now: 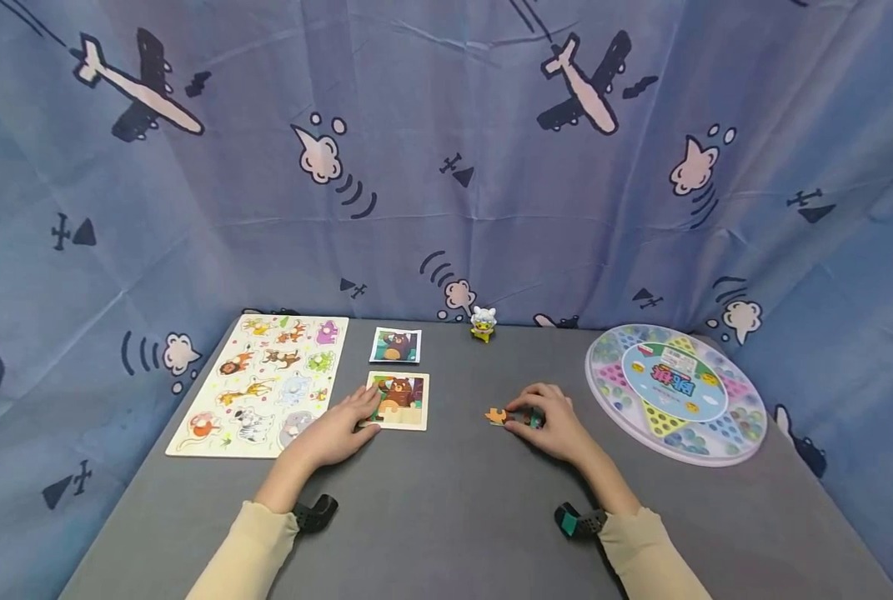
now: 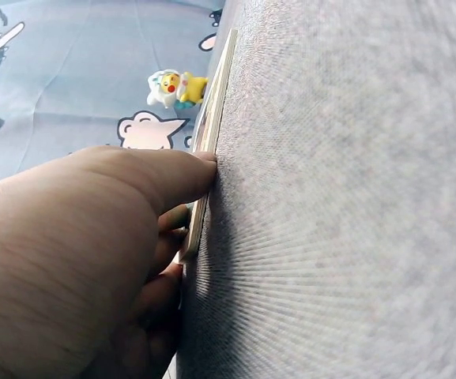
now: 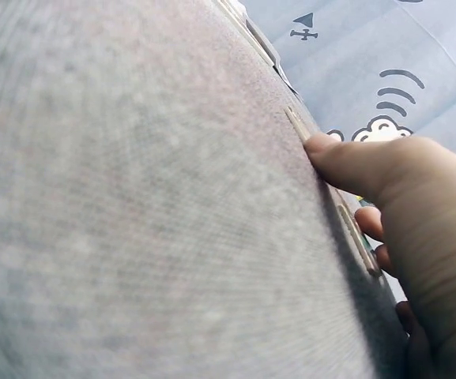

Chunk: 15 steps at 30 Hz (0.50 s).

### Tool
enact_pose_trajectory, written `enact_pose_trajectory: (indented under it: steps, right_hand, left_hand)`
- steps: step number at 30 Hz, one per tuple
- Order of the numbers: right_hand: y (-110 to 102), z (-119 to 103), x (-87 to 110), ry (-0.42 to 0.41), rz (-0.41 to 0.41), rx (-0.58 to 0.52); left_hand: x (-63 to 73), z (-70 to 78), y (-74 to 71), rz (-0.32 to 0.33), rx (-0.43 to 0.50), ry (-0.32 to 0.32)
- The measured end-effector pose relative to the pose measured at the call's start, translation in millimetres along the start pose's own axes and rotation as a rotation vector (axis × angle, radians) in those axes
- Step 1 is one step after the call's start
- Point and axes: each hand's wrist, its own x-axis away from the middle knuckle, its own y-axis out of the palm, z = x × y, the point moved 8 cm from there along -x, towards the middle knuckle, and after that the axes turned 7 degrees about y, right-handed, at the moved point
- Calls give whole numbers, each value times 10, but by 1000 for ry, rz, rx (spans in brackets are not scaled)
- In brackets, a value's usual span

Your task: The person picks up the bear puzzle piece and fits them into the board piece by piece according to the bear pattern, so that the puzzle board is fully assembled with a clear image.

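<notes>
My left hand (image 1: 338,427) rests at the left side of a small square bear jigsaw puzzle (image 1: 408,390). The thumb touches the near edge of its wooden board (image 2: 221,95) in the left wrist view, while the other fingers lie along the left side. A pale patch shows in the puzzle's lower part. To the right, my right hand (image 1: 554,423) pinches an orange puzzle piece (image 1: 494,416) between thumb and forefinger, low over the table. Under the same hand lies a darker puzzle piece (image 1: 536,418), partly hidden by the fingers; its edge (image 3: 358,241) shows in the right wrist view.
A bear picture card (image 1: 396,346) lies behind the puzzle. At left is a large animal puzzle board (image 1: 239,408), partly behind my left hand. A small yellow-and-white figurine (image 1: 483,324) stands at the back. The round game board (image 1: 674,433) lies at right, before a blue curtain (image 1: 416,75).
</notes>
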Motion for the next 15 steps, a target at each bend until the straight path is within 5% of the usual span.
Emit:
enact_pose_trajectory:
  steps: [15]
  right_hand:
    - [26, -9, 4, -19, -29, 65]
  left_hand:
    - [-12, 8, 12, -1, 11, -14]
